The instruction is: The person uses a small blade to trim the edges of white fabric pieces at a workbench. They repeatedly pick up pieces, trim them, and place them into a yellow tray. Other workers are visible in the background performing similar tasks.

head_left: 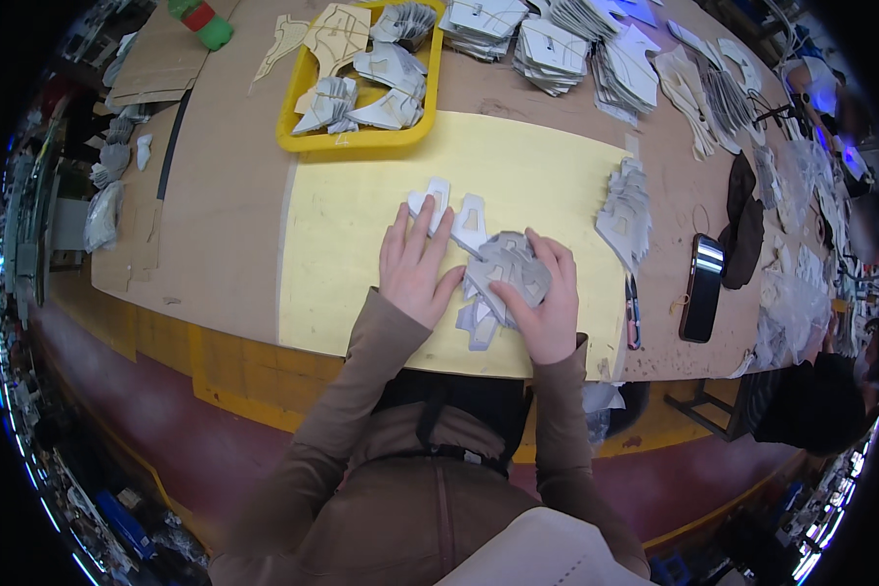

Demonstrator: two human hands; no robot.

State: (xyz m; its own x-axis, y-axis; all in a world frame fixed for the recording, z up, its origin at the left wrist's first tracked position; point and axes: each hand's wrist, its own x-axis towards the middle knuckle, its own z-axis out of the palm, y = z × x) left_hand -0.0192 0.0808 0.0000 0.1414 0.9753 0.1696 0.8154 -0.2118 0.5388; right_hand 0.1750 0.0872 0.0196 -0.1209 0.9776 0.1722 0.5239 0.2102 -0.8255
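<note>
My left hand (415, 266) lies flat with its fingers stretched out, fingertips on a white cut-out piece (438, 190) on the yellow sheet (361, 293). Beside it, my right hand (554, 305) grips a stack of grey shaped pieces (510, 273) between thumb and fingers. A second pale piece (470, 223) with an opening in its middle touches the far left side of that stack. Another light grey piece (479, 327) sticks out from under the stack on the near side. The lower layers of the stack are hidden.
A yellow tray (359, 142) with grouped cut pieces stands beyond my hands. Stacks of white pieces (552, 57) line the far side. To the right lie a fanned grey stack (625, 215), a pen (633, 313), a phone (701, 288) and a dark cloth (742, 225).
</note>
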